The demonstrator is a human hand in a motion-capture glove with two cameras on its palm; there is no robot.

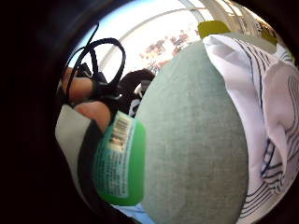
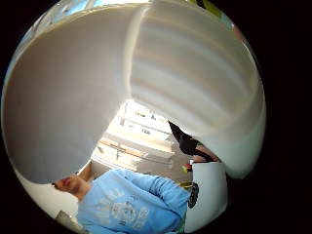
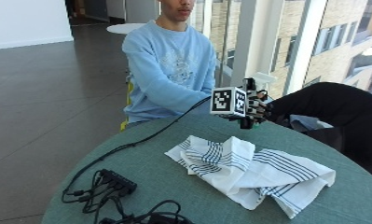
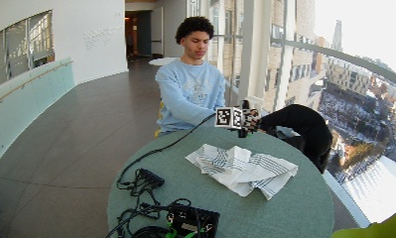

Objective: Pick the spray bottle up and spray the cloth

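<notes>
My gloved right hand [image 3: 255, 108] holds a green spray bottle [image 3: 245, 123] in the air over the far side of the round green table [image 3: 173, 196], just beyond the cloth. The little finger side palm view shows the bottle's green body and label [image 1: 119, 163] with my fingers [image 1: 88, 88] curled round it. White plastic of the bottle's top [image 2: 195, 87] fills the thumb side palm view. The cloth [image 3: 247, 172], white with dark blue stripes, lies crumpled on the table below and in front of the hand, and also shows as the cloth [image 1: 275, 116] and the cloth [image 4: 240, 168].
A black power strip with cables [image 3: 114, 182] lies at the table's near left, and a black box [image 4: 194, 220] sits at the near edge. A black jacket [image 3: 334, 112] hangs over a chair to the right. Windows stand behind.
</notes>
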